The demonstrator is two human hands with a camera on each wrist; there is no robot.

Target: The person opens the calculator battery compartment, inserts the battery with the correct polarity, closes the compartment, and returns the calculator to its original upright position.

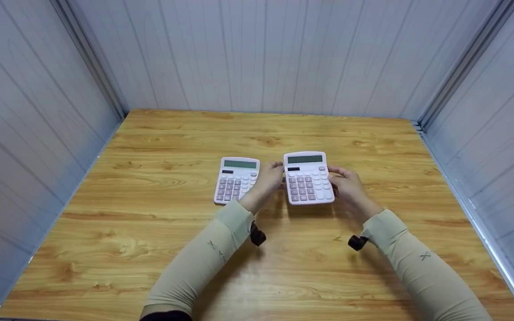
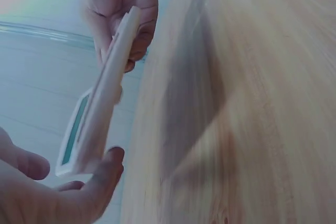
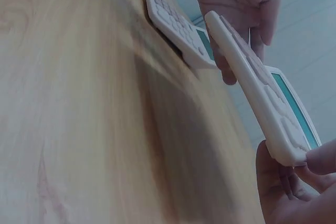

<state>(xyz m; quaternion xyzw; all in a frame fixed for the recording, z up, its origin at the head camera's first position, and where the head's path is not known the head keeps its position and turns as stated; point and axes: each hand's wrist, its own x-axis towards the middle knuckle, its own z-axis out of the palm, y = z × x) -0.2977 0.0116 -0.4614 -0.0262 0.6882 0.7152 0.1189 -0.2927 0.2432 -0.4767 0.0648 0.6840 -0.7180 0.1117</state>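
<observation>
A pale pink calculator (image 1: 309, 180) with grey and white keys is held up off the table, display at the far end. My right hand (image 1: 348, 185) pinches its right edge, thumb on the key side and fingers underneath. At its left edge is my left hand (image 1: 268, 178); in the left wrist view its thumb stands apart from the case, and the fingertips (image 2: 114, 156) are right at the underside. A second, matching calculator (image 1: 237, 178) lies flat on the table to the left, its lower right part hidden behind my left hand and wrist.
The wood-grain table (image 1: 127, 245) is bounded by pale panelled walls (image 1: 257, 53) at the back and both sides. Black wrist devices (image 1: 258, 235) hang under the cuffs of both beige sleeves (image 1: 203, 258). The raised calculator's shadow falls on the table.
</observation>
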